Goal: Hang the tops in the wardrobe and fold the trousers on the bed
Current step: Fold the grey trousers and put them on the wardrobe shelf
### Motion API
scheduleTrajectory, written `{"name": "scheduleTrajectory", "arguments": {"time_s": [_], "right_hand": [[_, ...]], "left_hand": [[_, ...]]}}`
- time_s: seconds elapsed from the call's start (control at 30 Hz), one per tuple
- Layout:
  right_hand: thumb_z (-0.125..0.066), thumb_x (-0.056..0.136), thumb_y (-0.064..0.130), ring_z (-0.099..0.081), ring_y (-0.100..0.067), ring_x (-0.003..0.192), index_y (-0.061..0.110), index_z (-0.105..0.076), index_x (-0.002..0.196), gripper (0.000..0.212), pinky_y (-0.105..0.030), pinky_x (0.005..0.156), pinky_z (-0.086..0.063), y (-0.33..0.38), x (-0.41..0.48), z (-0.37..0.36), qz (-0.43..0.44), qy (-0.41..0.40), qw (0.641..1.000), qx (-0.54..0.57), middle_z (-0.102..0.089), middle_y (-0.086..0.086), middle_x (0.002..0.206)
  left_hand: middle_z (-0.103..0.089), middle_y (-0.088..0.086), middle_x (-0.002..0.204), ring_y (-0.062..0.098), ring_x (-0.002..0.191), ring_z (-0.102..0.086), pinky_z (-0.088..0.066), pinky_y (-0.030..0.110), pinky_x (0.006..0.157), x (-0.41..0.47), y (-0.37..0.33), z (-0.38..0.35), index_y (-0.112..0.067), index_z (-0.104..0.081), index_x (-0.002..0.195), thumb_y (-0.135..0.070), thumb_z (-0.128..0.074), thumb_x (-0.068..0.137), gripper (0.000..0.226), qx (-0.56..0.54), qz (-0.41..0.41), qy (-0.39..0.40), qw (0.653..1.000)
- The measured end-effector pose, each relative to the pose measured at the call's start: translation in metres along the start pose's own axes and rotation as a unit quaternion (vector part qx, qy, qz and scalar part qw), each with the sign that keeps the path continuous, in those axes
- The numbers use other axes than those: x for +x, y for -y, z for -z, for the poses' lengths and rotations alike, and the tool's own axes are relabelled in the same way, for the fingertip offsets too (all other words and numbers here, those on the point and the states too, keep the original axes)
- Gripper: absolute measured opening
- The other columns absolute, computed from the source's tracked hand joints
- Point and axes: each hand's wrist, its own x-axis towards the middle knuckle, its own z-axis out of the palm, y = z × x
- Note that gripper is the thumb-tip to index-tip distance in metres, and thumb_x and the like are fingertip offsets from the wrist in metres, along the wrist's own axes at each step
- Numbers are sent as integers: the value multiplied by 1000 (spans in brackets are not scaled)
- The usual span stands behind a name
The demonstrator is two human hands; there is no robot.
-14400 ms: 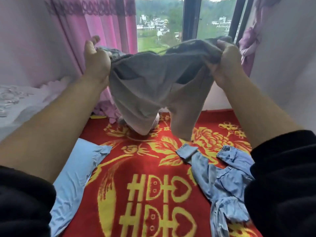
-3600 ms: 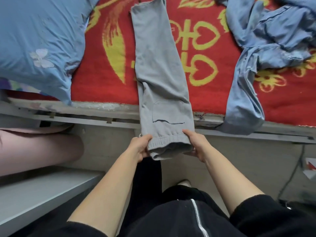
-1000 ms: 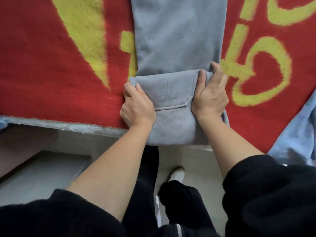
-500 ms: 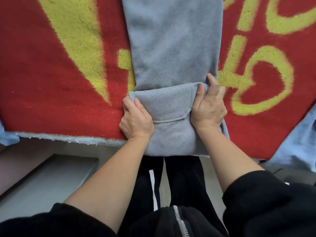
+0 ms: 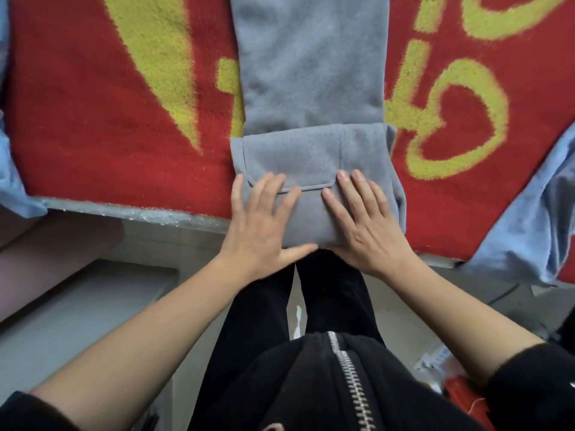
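To set this fold well, I'd press firmly from the near edge outward and keep the sides square. The left hand [image 5: 264,225] and right hand [image 5: 364,222] lie flat with fingers spread, side by side on the folded end of the trousers [image 5: 311,73]. The unfolded legs stretch away beyond the fingertips across the red blanket [image 5: 93,119].

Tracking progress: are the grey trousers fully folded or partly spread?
Partly folded: the grey trousers have their near end doubled over beneath the left hand and right hand; the rest lies spread.
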Motion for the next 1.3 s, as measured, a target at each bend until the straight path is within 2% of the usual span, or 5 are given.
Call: {"name": "scheduleTrajectory", "arguments": {"time_s": [0.17, 0.53, 0.8, 1.07, 1.3], "right_hand": [[-58, 81, 65, -41, -49, 135, 4, -41, 147, 91, -55, 109, -37, 9, 28, 22, -21, 113, 993, -2, -37, -30, 151], [-54, 59, 55, -63, -9, 71, 34, -69, 90, 40, -29, 60, -52, -67, 145, 196, -104, 123, 952, 262, -66, 11, 70], [-44, 89, 29, -55, -31, 74, 16, -57, 83, 19, -44, 72, -52, -143, 286, 223, -161, -49, 983, 76, -59, -12, 78], [-76, 67, 67, -42, -38, 128, 18, -43, 145, 98, -47, 103, -43, -141, 289, 193, -93, 151, 984, 7, -44, -16, 139], [-79, 73, 34, -51, -33, 75, 16, -63, 77, 24, -37, 63, -42, -156, 314, 219, -111, 65, 992, 13, -52, -7, 71]], "left_hand": [[-1, 27, 159, 43, 148, -3, -6, 71, 111, 3, 2, -1, -9, 5, 154, -63, -70, 70, 126, 161, -4, 159, 974], [-62, -11, 94, -1, 78, -57, -48, 20, 70, 120, 82, 170, -27, -58, 104, -48, -64, 49, 59, -337, 82, 150, 926], [-62, 5, 122, 22, 112, -57, -46, 33, 91, 248, 154, 186, -16, -56, 125, -31, -59, 87, 41, -175, 227, -69, 956], [-58, 10, 117, 34, 112, -52, -48, 47, 93, 272, 135, 176, -16, -58, 124, -61, -85, 55, 86, -66, 173, 125, 975], [-57, -1, 85, 32, 97, -56, -45, 43, 81, 288, 147, 197, -26, -65, 85, -59, -83, 58, 46, -95, 162, 52, 981]]}}
